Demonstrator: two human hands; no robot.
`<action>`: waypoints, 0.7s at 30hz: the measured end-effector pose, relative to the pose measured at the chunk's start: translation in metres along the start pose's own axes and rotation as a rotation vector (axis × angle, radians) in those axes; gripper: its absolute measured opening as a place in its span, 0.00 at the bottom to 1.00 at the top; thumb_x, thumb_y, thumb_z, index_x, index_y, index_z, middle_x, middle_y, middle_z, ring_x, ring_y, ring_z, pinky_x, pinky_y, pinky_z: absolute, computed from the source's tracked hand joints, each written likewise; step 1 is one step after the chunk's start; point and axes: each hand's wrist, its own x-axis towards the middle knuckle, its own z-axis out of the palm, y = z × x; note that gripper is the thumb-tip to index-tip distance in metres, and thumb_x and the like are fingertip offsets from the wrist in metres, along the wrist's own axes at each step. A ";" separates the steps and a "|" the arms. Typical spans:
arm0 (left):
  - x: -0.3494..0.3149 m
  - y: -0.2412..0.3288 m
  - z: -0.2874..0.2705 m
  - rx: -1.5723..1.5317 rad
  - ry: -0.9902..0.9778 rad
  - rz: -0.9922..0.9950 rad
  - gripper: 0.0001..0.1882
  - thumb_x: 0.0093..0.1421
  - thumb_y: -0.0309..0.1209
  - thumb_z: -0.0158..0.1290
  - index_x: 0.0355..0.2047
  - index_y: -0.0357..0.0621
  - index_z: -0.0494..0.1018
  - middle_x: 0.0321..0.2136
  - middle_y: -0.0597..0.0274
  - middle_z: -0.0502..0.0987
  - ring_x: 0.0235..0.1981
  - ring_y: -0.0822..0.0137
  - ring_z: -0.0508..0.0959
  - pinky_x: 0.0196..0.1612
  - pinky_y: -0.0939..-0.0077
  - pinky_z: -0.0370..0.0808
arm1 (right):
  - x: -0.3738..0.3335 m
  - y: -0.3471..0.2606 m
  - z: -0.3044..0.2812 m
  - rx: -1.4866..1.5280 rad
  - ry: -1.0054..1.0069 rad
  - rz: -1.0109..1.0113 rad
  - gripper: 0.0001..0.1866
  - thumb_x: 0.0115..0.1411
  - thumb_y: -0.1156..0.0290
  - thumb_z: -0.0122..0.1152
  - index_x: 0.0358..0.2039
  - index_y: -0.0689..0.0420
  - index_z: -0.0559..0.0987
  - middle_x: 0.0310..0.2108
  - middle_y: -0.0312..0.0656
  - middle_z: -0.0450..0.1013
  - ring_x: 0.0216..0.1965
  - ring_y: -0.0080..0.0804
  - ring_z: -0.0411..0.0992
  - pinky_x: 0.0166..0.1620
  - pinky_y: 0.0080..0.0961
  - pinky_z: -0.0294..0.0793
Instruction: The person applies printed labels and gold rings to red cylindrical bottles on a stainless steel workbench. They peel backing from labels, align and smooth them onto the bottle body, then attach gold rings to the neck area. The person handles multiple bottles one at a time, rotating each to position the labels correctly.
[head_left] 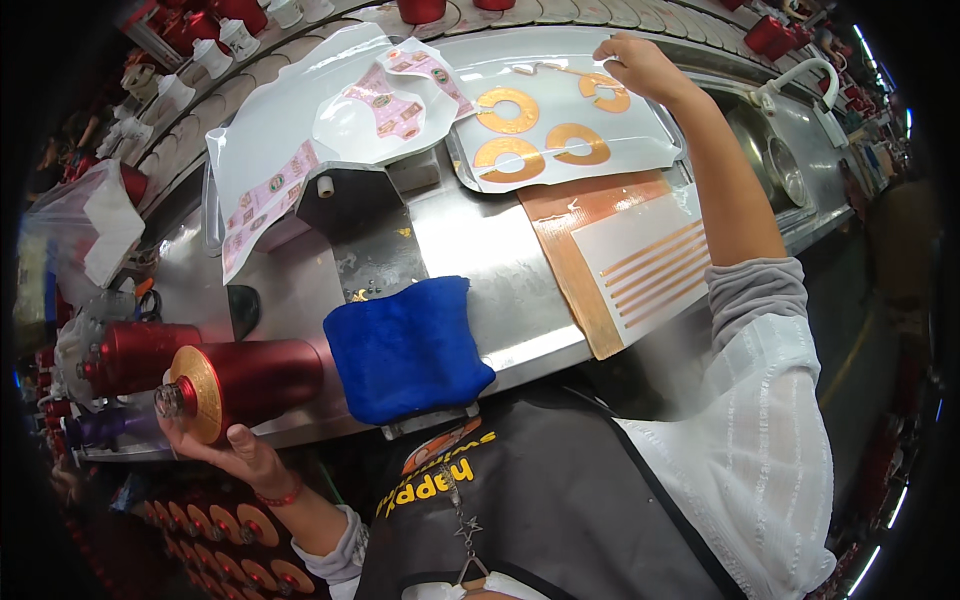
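My left hand (235, 455) supports a glossy red bottle (265, 378) lying on its side. Its fingers are round the neck end, where a gold ring (207, 393) covers the shoulder; some fingers are hidden behind it. Far to the right, my right hand (640, 65) reaches over a tray with its fingertips pinched together. Whatever they hold is too small to make out. Just below that hand, a gold split ring (605, 92) lies on a white sheet (640, 135). More gold split rings (507, 110) and a thin gold strip (545, 68) lie nearby.
A blue cloth pad (408, 350) sits at the counter's front edge. Pink printed sheets (270, 200) and a white dish (340, 128) lie back left. Right of centre, a gold-striped sheet (650, 265) rests on a brown board (570, 260). A sink (785, 170) stands far right.
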 end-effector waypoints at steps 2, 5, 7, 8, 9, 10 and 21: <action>0.000 -0.004 0.000 0.039 0.012 0.007 0.46 0.65 0.57 0.51 0.69 0.37 0.46 0.67 0.49 0.53 0.69 0.55 0.55 0.70 0.58 0.52 | -0.013 0.017 0.005 0.000 -0.036 0.080 0.11 0.59 0.74 0.58 0.41 0.58 0.83 0.41 0.51 0.77 0.44 0.49 0.76 0.49 0.38 0.75; -0.003 -0.008 0.001 -0.083 0.001 -0.075 0.47 0.64 0.57 0.51 0.69 0.37 0.46 0.67 0.48 0.53 0.69 0.55 0.56 0.70 0.57 0.54 | -0.018 0.029 0.008 -0.024 -0.095 0.107 0.11 0.59 0.74 0.57 0.41 0.59 0.83 0.40 0.52 0.78 0.45 0.51 0.76 0.49 0.39 0.75; -0.003 -0.007 0.003 -0.168 -0.008 -0.121 0.48 0.63 0.58 0.52 0.69 0.37 0.46 0.67 0.49 0.54 0.68 0.54 0.57 0.69 0.57 0.55 | -0.019 0.038 0.012 -0.048 -0.088 0.153 0.10 0.58 0.74 0.57 0.39 0.58 0.83 0.41 0.52 0.78 0.45 0.50 0.76 0.49 0.39 0.75; -0.001 -0.010 0.003 -0.176 -0.011 -0.119 0.49 0.63 0.58 0.52 0.69 0.37 0.46 0.67 0.49 0.54 0.68 0.54 0.57 0.69 0.57 0.55 | -0.017 0.043 0.014 -0.051 -0.088 0.181 0.10 0.57 0.74 0.57 0.38 0.58 0.83 0.41 0.51 0.77 0.45 0.50 0.76 0.49 0.39 0.75; -0.001 -0.012 0.003 -0.184 -0.014 -0.117 0.49 0.63 0.59 0.53 0.69 0.37 0.46 0.67 0.49 0.54 0.68 0.54 0.57 0.69 0.57 0.55 | -0.016 0.047 0.016 -0.055 -0.087 0.210 0.10 0.57 0.74 0.57 0.38 0.58 0.83 0.41 0.51 0.77 0.45 0.50 0.76 0.49 0.38 0.75; -0.002 -0.011 0.004 -0.190 -0.021 -0.142 0.50 0.62 0.61 0.52 0.69 0.36 0.46 0.66 0.49 0.54 0.67 0.55 0.58 0.69 0.58 0.55 | -0.016 0.051 0.020 -0.049 -0.052 0.190 0.09 0.57 0.74 0.57 0.36 0.56 0.84 0.42 0.50 0.77 0.44 0.50 0.76 0.49 0.39 0.75; 0.001 -0.002 0.005 -0.232 0.001 -0.190 0.60 0.53 0.68 0.57 0.69 0.34 0.47 0.65 0.51 0.55 0.64 0.57 0.63 0.65 0.62 0.64 | 0.040 -0.009 0.063 -0.003 -0.065 -0.060 0.11 0.56 0.78 0.58 0.38 0.54 0.85 0.43 0.51 0.75 0.45 0.52 0.75 0.51 0.42 0.75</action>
